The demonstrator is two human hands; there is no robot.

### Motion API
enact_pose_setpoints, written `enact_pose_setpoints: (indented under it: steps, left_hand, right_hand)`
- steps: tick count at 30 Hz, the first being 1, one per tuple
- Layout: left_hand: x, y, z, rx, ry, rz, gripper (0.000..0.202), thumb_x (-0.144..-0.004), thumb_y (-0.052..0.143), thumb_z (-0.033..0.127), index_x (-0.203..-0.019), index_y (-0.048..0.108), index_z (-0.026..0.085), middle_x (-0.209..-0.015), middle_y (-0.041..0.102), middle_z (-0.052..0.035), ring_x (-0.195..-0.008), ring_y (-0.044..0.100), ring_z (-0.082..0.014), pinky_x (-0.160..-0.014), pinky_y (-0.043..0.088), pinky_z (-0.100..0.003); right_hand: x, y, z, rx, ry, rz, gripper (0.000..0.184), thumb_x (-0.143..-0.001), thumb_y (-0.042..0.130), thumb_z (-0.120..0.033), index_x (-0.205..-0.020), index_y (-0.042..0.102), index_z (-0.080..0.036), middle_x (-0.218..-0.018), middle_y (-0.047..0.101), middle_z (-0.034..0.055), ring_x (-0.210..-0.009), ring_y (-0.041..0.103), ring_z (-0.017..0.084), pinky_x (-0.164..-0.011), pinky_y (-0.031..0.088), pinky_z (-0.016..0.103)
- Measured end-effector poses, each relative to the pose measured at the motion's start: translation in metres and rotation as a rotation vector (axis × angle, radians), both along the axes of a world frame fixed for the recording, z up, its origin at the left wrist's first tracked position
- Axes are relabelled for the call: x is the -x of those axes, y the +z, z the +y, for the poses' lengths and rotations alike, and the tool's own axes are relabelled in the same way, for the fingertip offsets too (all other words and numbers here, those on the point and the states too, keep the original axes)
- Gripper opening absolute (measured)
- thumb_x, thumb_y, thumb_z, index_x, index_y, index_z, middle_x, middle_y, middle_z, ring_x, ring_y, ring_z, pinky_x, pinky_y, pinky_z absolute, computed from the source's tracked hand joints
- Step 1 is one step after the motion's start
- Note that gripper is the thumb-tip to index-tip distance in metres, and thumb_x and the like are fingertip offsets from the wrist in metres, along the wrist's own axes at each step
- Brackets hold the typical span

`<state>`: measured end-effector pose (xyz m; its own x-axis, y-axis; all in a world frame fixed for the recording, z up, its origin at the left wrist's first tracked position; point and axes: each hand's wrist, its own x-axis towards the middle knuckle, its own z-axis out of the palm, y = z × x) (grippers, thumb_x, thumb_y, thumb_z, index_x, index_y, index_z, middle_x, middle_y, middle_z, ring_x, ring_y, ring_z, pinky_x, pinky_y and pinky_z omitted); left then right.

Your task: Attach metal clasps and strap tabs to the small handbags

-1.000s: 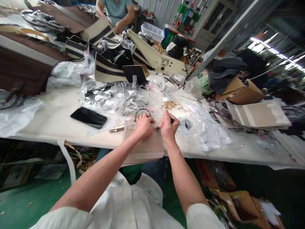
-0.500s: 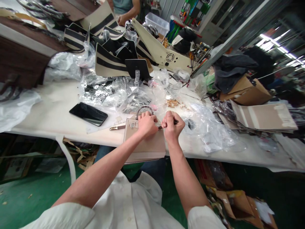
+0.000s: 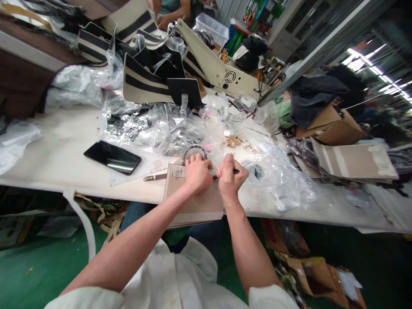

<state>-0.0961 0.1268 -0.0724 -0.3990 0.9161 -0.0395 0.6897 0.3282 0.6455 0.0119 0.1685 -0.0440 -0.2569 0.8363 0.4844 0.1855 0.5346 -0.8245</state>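
Hands hardly moved since earlier frame. Centre: left hand (image 3: 197, 174) clamped on top edge of beige bag (image 3: 193, 201) overhanging near edge of table (image 3: 64, 159); right hand (image 3: 230, 180) fisted round thin tool (image 3: 237, 171), just beside it.

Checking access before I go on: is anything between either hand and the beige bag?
Nothing visible. The left hand grips the beige bag at its top edge, and the right hand holds a thin tool there.
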Motion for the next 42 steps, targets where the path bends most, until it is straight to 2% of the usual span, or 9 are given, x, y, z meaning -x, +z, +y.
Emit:
enact_pose_setpoints:
  steps: [5, 10, 13, 20, 25, 27, 30, 36, 42]
  left_hand:
    - [-0.003, 0.005, 0.001, 0.001, 0.024, 0.002, 0.012, -0.095, 0.073, 0.031, -0.102, 0.081, 0.027, -0.127, 0.066, -0.0143, -0.125, 0.057, -0.0383, -0.106, 0.046, -0.052]
    - [-0.003, 0.003, 0.002, -0.002, 0.013, 0.008, 0.022, -0.084, 0.076, 0.020, -0.103, 0.083, 0.026, -0.128, 0.067, -0.0144, -0.127, 0.058, -0.0379, -0.109, 0.046, -0.052]
    - [-0.002, 0.001, 0.002, -0.010, 0.024, 0.013, 0.025, -0.082, 0.076, 0.018, -0.104, 0.083, 0.027, -0.127, 0.067, -0.0136, -0.128, 0.058, -0.0374, -0.111, 0.045, -0.051]
    - [-0.002, 0.003, -0.001, -0.025, 0.010, 0.004, 0.025, -0.083, 0.074, 0.017, -0.104, 0.082, 0.028, -0.129, 0.068, -0.0128, -0.127, 0.060, -0.0377, -0.111, 0.046, -0.053]
    - [0.001, 0.003, 0.001, 0.007, -0.013, 0.025, 0.027, -0.083, 0.075, 0.017, -0.105, 0.083, 0.028, -0.130, 0.068, -0.0126, -0.129, 0.060, -0.0390, -0.110, 0.047, -0.052]
    - [0.003, 0.002, 0.001, 0.007, -0.015, 0.031, 0.027, -0.084, 0.076, 0.018, -0.107, 0.084, 0.029, -0.132, 0.069, -0.0124, -0.129, 0.061, -0.0392, -0.109, 0.048, -0.051]
    - [0.004, 0.000, 0.002, -0.010, -0.017, 0.011, 0.028, -0.084, 0.077, 0.018, -0.109, 0.085, 0.027, -0.133, 0.069, -0.0122, -0.129, 0.061, -0.0381, -0.109, 0.048, -0.050]
    - [0.005, -0.002, 0.005, -0.011, -0.012, -0.046, 0.023, -0.084, 0.079, 0.020, -0.105, 0.086, 0.025, -0.129, 0.068, -0.0134, -0.129, 0.059, -0.0387, -0.108, 0.048, -0.051]
    - [0.014, -0.007, 0.005, -0.003, -0.074, -0.096, 0.035, -0.081, 0.077, 0.014, -0.112, 0.087, 0.027, -0.130, 0.066, -0.0111, -0.131, 0.058, -0.0370, -0.112, 0.046, -0.050]
  right_hand:
    - [0.003, -0.002, 0.001, -0.014, -0.013, -0.022, 0.068, -0.114, 0.057, -0.068, -0.061, 0.052, -0.025, -0.054, 0.049, 0.0006, -0.053, 0.050, 0.017, -0.055, 0.043, 0.032]
    - [0.000, 0.015, 0.022, 0.264, 0.086, 0.230, 0.077, -0.104, 0.064, -0.082, -0.061, 0.032, -0.027, -0.050, 0.032, -0.0054, -0.041, 0.031, 0.012, -0.039, 0.028, 0.030]
    - [-0.003, 0.025, 0.029, 0.397, 0.131, 0.313, 0.082, -0.096, 0.073, -0.086, -0.060, 0.029, -0.027, -0.050, 0.025, -0.0082, -0.038, 0.025, 0.009, -0.036, 0.019, 0.028]
    - [0.015, 0.012, 0.051, 0.605, 0.127, 0.275, 0.083, -0.086, 0.086, -0.082, -0.060, 0.029, -0.027, -0.048, 0.025, -0.0105, -0.036, 0.024, 0.007, -0.034, 0.015, 0.024]
    - [0.051, 0.002, 0.090, 0.961, 0.035, 0.079, 0.078, -0.092, 0.085, -0.076, -0.065, 0.029, -0.028, -0.045, 0.025, -0.0136, -0.039, 0.019, 0.005, -0.034, 0.013, 0.020]
    - [0.056, 0.004, 0.097, 1.022, 0.033, 0.037, 0.073, -0.094, 0.086, -0.071, -0.066, 0.034, -0.028, -0.044, 0.027, -0.0134, -0.039, 0.019, 0.005, -0.034, 0.013, 0.019]
    - [0.046, 0.010, 0.088, 0.938, 0.078, 0.103, 0.074, -0.092, 0.087, -0.072, -0.067, 0.033, -0.028, -0.046, 0.025, -0.0130, -0.039, 0.020, 0.006, -0.035, 0.014, 0.022]
    - [0.012, 0.020, 0.044, 0.468, 0.130, 0.322, 0.079, -0.090, 0.080, -0.083, -0.062, 0.032, -0.028, -0.050, 0.028, -0.0084, -0.039, 0.026, 0.008, -0.036, 0.019, 0.028]
    - [0.010, 0.008, 0.018, 0.374, 0.076, 0.192, 0.075, -0.095, 0.072, -0.086, -0.061, 0.039, -0.028, -0.049, 0.038, -0.0039, -0.045, 0.040, 0.013, -0.041, 0.031, 0.029]
